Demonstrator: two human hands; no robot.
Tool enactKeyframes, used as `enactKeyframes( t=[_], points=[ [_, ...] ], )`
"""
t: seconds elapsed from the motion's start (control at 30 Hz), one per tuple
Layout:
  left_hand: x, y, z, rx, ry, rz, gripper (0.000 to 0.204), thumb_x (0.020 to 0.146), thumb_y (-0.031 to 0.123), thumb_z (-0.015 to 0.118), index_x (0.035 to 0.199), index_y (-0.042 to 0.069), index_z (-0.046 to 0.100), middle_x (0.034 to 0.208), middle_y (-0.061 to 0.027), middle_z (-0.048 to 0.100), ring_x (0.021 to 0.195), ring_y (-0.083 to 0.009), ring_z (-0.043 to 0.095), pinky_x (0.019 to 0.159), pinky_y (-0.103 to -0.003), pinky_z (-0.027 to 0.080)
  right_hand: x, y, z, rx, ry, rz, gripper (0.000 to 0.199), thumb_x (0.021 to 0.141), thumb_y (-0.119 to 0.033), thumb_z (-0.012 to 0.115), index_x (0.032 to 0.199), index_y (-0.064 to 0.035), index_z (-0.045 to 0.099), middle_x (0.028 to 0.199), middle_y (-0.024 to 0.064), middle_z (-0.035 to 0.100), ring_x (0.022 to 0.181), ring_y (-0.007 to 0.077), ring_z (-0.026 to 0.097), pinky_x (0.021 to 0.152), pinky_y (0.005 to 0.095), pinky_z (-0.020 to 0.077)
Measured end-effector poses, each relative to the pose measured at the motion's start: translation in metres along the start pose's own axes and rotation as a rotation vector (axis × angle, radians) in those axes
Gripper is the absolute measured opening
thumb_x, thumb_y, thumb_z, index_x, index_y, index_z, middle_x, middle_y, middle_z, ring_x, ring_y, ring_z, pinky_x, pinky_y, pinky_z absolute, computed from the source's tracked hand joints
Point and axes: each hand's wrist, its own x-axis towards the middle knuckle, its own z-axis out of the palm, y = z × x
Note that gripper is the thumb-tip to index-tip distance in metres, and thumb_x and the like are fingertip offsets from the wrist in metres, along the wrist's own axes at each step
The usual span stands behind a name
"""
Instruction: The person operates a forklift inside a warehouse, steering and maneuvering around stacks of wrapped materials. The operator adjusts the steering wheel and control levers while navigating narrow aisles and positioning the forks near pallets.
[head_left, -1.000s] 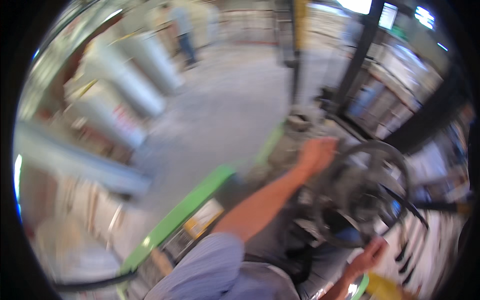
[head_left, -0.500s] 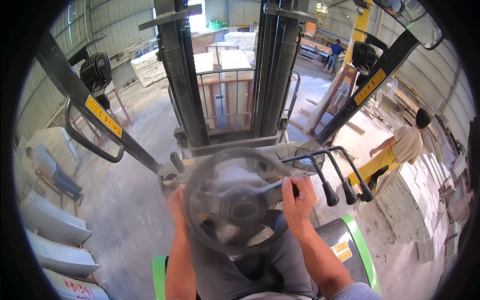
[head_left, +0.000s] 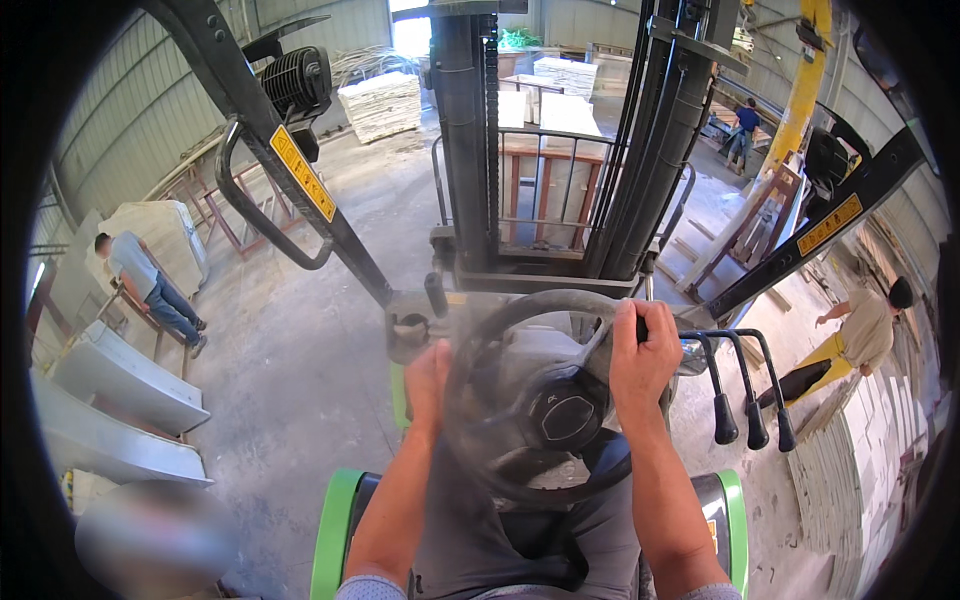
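The steering wheel sits at the centre; its turning seems under way, not yet finished. At its one o'clock the right hand is closed around a black knob, while at ten o'clock the left hand is narrow, though blur hides whether it grips. Untouched levers hang at three o'clock, the mast at twelve.

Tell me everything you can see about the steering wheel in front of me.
The steering wheel is round, dark and dusty, and looks like plastic. Its rim, blurred at the left, joins a black hub through a spoke toward the upper right. It sits above your thighs, this side of the mast. Your right hand is closed at its upper right; your left hand is beside its left edge, contact unclear.
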Motion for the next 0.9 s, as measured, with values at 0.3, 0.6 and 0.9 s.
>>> enactKeyframes(
  t=[0.3, 0.6, 0.9],
  points=[
    [0.027, -0.014, -0.011, -0.023, -0.011, 0.030, 0.044, 0.106, 0.036, 0.051, 0.095, -0.004, 0.066, 0.076, -0.0202, 0.060, 0.069, -0.0217, 0.049, 0.070, -0.039, 0.046, 0.003, -0.028, 0.073, -0.012, 0.065, -0.149, 0.013, 0.088, -0.011, 0.073, 0.083, -0.0078, 0.062, 0.078, 0.0085, 0.060, 0.076, 0.0320, 0.059, 0.071, 0.0435, 0.0455],
    [0.077, -0.055, -0.029, -0.007, -0.028, 0.027, 0.046, 0.106, 0.038, 0.050, 0.095, -0.004, 0.067, 0.075, -0.0190, 0.063, 0.069, -0.0213, 0.052, 0.070, -0.041, 0.048, 0.000, -0.047, 0.130, -0.003, 0.081, -0.185, 0.010, 0.086, -0.011, 0.073, 0.082, -0.0087, 0.063, 0.075, 0.0068, 0.059, 0.073, 0.0296, 0.059, 0.070, 0.0419, 0.0441],
    [0.125, -0.068, -0.027, -0.014, -0.055, 0.122, 0.049, 0.105, 0.038, 0.049, 0.085, -0.004, 0.064, 0.068, -0.0123, 0.060, 0.064, -0.0192, 0.050, 0.062, -0.040, 0.043, 0.010, -0.045, 0.172, -0.004, 0.140, -0.154, 0.010, 0.085, -0.008, 0.073, 0.082, -0.0066, 0.064, 0.078, 0.0100, 0.062, 0.076, 0.0332, 0.060, 0.069, 0.0438, 0.0457]
  ],
)
